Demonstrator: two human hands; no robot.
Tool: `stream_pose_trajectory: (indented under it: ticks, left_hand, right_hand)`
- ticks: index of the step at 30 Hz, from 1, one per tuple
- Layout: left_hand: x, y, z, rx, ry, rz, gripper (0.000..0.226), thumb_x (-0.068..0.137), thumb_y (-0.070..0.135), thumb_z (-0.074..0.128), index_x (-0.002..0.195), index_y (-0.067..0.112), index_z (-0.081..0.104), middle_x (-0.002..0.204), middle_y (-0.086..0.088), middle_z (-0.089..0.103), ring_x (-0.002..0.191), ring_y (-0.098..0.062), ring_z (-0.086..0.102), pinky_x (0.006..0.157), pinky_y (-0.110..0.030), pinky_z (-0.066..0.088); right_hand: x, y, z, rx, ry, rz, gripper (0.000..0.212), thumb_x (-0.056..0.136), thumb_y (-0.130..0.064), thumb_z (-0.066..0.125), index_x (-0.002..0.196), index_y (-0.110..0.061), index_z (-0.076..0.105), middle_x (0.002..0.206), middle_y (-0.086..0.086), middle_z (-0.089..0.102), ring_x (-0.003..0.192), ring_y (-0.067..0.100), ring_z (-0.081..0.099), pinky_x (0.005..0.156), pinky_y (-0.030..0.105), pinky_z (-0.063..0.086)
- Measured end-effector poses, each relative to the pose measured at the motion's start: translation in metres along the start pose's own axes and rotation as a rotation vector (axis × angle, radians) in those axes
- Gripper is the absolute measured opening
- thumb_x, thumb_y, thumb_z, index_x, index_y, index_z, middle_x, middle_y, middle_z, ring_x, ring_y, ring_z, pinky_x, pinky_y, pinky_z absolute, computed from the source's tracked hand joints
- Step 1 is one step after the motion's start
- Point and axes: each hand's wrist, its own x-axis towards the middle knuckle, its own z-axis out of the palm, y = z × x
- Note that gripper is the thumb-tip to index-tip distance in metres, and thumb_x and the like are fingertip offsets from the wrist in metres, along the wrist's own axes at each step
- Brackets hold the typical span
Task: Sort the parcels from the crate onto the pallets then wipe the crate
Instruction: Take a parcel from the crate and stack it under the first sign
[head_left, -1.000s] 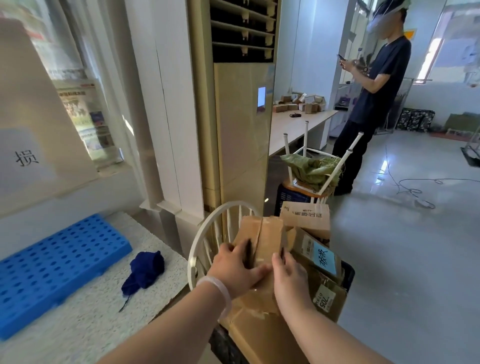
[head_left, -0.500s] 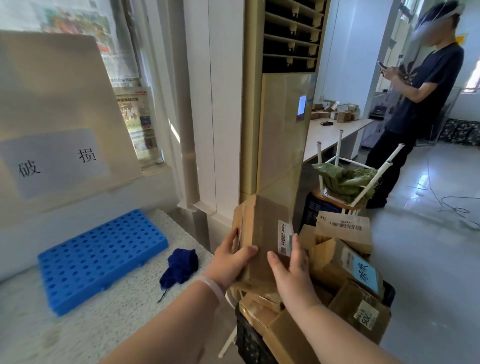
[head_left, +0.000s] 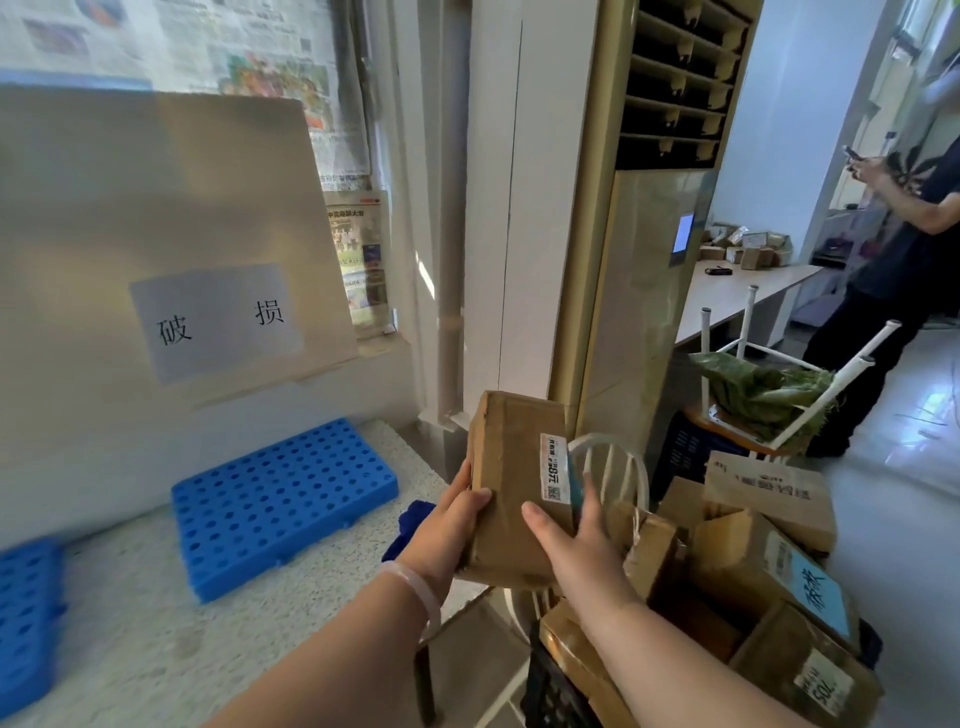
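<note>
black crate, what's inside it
Cardboard parcels heaped above the black crate's rim, one with a blue label, one with a white sticker. Lower layers and the bottom are covered by them and the right arm.

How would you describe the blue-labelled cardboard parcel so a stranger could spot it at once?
Find the tall beige air-conditioner cabinet; near its foot, a dark plastic crate holds piled brown cardboard parcels. The wanted parcel lies at the pile's right, beyond the held cardboard parcel. It alone bears a light blue label.

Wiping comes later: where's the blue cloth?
Head view, lower middle: the blue cloth lies on the speckled ledge, right of the blue pallet, partly behind the left hand.
</note>
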Motion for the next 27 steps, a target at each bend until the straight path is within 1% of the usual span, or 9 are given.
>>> stream_pose_trajectory:
  ticks: [3,5,6,9,12,16,20,24,27]
  left_hand:
    - [-0.004,-0.002,-0.013,0.161,0.037,-0.029,0.073,0.074,0.067,0.057,0.143,0.057,0.035,0.141,0.0,0.055,0.125,-0.023,0.055,0.111,-0.047,0.04]
    - [-0.005,-0.004,-0.019,0.36,0.088,0.083,0.065,0.09,0.055,0.056,0.149,0.037,0.035,0.149,0.004,0.04,0.134,-0.018,0.04,0.117,-0.037,0.028]
    - [-0.007,-0.002,-0.021,0.339,0.117,0.106,0.06,0.094,0.051,0.053,0.148,0.032,0.037,0.142,0.008,0.043,0.13,-0.014,0.042,0.114,-0.033,0.031]
    - [-0.012,0.003,-0.026,0.287,0.198,0.103,0.048,0.102,0.038,0.045,0.146,0.047,0.026,0.126,0.014,0.051,0.107,-0.009,0.056,0.096,-0.033,0.048]
    - [-0.014,0.003,-0.03,0.352,0.238,0.135,0.073,0.097,0.041,0.057,0.154,0.041,0.012,0.134,0.011,0.043,0.115,-0.013,0.054,0.098,-0.037,0.05]
    - [-0.012,0.001,-0.035,0.401,0.295,0.162,0.125,0.063,0.061,0.078,0.156,0.033,0.0,0.138,0.004,0.039,0.124,-0.02,0.048,0.1,-0.045,0.051]
    - [-0.012,0.001,-0.042,0.393,0.324,0.116,0.139,0.048,0.071,0.071,0.157,0.03,-0.006,0.135,0.0,0.037,0.124,-0.023,0.046,0.099,-0.046,0.051]
    - [-0.013,-0.002,-0.057,0.23,0.304,0.119,0.122,0.056,0.069,0.069,0.156,0.037,0.006,0.133,-0.002,0.047,0.119,-0.023,0.051,0.099,-0.048,0.051]
    - [-0.021,0.001,-0.059,-0.024,0.248,0.096,0.079,0.083,0.046,0.066,0.15,0.045,0.024,0.127,-0.003,0.056,0.111,-0.024,0.06,0.089,-0.042,0.057]
  right_hand:
    - [0.0,-0.006,0.016,-0.022,-0.023,-0.05,0.083,0.093,-0.042,0.063,0.155,-0.042,0.008,0.149,-0.002,0.04,0.112,0.014,0.049,0.091,0.03,0.043]
    - [-0.001,-0.009,0.025,-0.037,-0.034,-0.065,0.079,0.094,-0.039,0.062,0.155,-0.04,0.011,0.148,-0.003,0.041,0.11,0.012,0.047,0.09,0.028,0.041]
    - [0.0,-0.009,0.029,-0.045,-0.038,-0.076,0.078,0.094,-0.038,0.062,0.154,-0.039,0.013,0.148,-0.003,0.042,0.111,0.012,0.047,0.093,0.028,0.041]
    - [0.0,-0.005,0.037,-0.121,-0.074,-0.127,0.076,0.094,-0.042,0.061,0.154,-0.042,0.014,0.152,-0.007,0.039,0.129,0.014,0.045,0.106,0.034,0.041]
    - [-0.002,-0.004,0.049,-0.197,-0.089,-0.239,0.064,0.097,-0.05,0.051,0.152,-0.045,0.02,0.157,-0.01,0.029,0.14,0.013,0.033,0.115,0.041,0.034]
    - [-0.005,-0.006,0.064,-0.287,-0.068,-0.4,0.055,0.094,-0.064,0.031,0.148,-0.05,0.026,0.158,-0.009,0.029,0.144,0.014,0.028,0.119,0.045,0.029]
    - [-0.002,-0.01,0.064,-0.384,-0.113,-0.469,0.045,0.102,-0.045,0.032,0.147,-0.046,0.031,0.157,-0.011,0.029,0.143,0.012,0.024,0.121,0.04,0.022]
    - [0.008,-0.011,0.061,-0.61,-0.132,-0.555,0.045,0.103,-0.044,0.035,0.148,-0.047,0.03,0.162,-0.012,0.017,0.148,0.014,0.011,0.123,0.04,0.015]
    - [0.012,-0.008,0.063,-0.603,-0.107,-0.503,0.052,0.1,-0.046,0.042,0.148,-0.053,0.023,0.163,-0.01,-0.006,0.15,0.019,-0.002,0.123,0.045,0.016]
